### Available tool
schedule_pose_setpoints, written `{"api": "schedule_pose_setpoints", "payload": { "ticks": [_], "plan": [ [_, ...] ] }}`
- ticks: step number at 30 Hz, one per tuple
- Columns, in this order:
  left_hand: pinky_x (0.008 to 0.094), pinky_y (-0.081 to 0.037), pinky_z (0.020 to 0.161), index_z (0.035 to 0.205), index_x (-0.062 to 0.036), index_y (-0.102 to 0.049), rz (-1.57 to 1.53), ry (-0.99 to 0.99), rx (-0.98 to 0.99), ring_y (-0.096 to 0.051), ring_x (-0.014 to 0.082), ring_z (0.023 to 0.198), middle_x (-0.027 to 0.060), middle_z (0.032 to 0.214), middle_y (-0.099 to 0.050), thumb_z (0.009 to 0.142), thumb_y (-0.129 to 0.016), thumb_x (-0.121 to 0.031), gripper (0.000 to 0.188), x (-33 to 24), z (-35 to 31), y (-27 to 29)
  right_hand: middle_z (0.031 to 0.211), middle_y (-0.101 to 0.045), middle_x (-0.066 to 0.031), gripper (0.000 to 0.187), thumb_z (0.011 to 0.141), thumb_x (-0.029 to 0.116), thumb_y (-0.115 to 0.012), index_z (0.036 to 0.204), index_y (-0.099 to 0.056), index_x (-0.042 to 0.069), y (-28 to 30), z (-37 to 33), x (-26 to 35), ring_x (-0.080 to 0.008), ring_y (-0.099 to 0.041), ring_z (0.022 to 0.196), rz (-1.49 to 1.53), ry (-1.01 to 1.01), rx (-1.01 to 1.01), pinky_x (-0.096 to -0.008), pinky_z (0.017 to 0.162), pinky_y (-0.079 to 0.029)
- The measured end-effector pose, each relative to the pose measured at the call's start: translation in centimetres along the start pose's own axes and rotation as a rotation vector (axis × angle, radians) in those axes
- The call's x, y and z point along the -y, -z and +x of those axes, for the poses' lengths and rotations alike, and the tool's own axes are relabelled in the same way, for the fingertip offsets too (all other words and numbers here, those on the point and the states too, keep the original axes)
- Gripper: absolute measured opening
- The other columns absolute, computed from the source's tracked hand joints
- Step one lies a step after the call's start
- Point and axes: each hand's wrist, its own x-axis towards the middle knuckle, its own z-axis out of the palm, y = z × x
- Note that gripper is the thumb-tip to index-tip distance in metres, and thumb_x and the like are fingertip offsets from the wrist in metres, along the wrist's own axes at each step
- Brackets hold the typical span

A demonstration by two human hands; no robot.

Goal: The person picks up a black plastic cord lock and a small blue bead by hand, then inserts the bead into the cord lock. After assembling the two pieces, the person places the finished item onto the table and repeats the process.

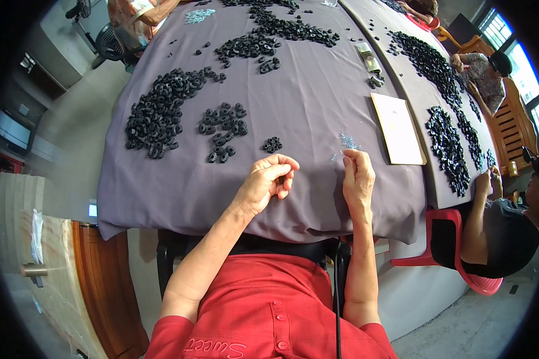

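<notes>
Purple-grey covers the tabletop (308,96) before someone in a red shirt (251,281). Their left hand (262,184) is curled, thumb near forefinger; from where I stand, I can't tell whether it grips anything. Just past it, toward twelve o'clock, sits a small cluster of black rings (268,145); a looser group (241,128) lies near eleven, and a big heap (161,113) farther off at ten. The right hand (359,179) is pinched at the fingertips, its hold too small to make out. Clear bits (348,142) lie just beyond, between eleven and twelve, and a pale card (397,128) at one.
</notes>
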Motion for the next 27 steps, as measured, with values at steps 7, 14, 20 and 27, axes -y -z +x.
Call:
{"api": "schedule_pose_setpoints", "payload": {
  "ticks": [7, 14, 20, 27],
  "plan": [
    [0.0186, -0.042, 0.049, 0.103, -0.0012, -0.058, 0.182, 0.015, 0.029, -0.054, 0.0067, 0.061, 0.0034, 0.083, -0.060, 0.091, -0.048, -0.007, 0.017, 0.5, -0.1, -2.4, 0.084, -0.056, -0.0070, 0.012, 0.090, 0.003, -0.049, 0.100, -0.056, 0.000, 0.5, -0.4, 1.4, -0.0159, -0.054, 0.074, 0.133, -0.149, -0.075, -0.0275, 0.071, -0.045],
    [0.0162, -0.035, 0.050, 0.097, -0.0002, -0.062, 0.466, 0.091, -0.160, -0.046, 0.0037, 0.058, 0.0037, 0.077, -0.061, 0.083, -0.049, -0.003, 0.020, -4.4, -13.9, 2.5, 0.078, -0.048, -0.0008, 0.006, 0.092, 0.006, -0.049, 0.095, -0.054, 0.004, -1.3, -1.1, 0.4, -0.0085, -0.046, 0.066, 0.341, -0.240, 0.053, -0.0233, 0.061, -0.041],
    [0.0182, -0.039, 0.053, 0.095, -0.0034, -0.063, 0.960, 0.246, -0.508, -0.048, 0.0034, 0.061, -0.0003, 0.080, -0.061, 0.085, -0.048, -0.007, 0.019, -8.1, -24.3, 11.2, 0.086, -0.057, -0.0021, 0.008, 0.092, 0.008, -0.051, 0.096, -0.057, 0.004, -0.9, -0.6, -1.8, -0.0067, -0.048, 0.067, 0.370, -0.185, 0.048, -0.0202, 0.064, -0.042],
    [0.0241, -0.046, 0.051, 0.103, 0.0056, -0.059, 0.906, 0.230, -0.876, -0.056, 0.0116, 0.064, 0.0090, 0.088, -0.062, 0.086, -0.051, -0.005, 0.022, -2.3, -25.0, 22.1, 0.083, -0.057, -0.0010, 0.008, 0.092, 0.009, -0.053, 0.096, -0.057, 0.003, -1.7, -0.8, -2.4, -0.0066, -0.048, 0.068, 0.238, -0.156, 0.101, -0.0196, 0.064, -0.042]
  ]
}}
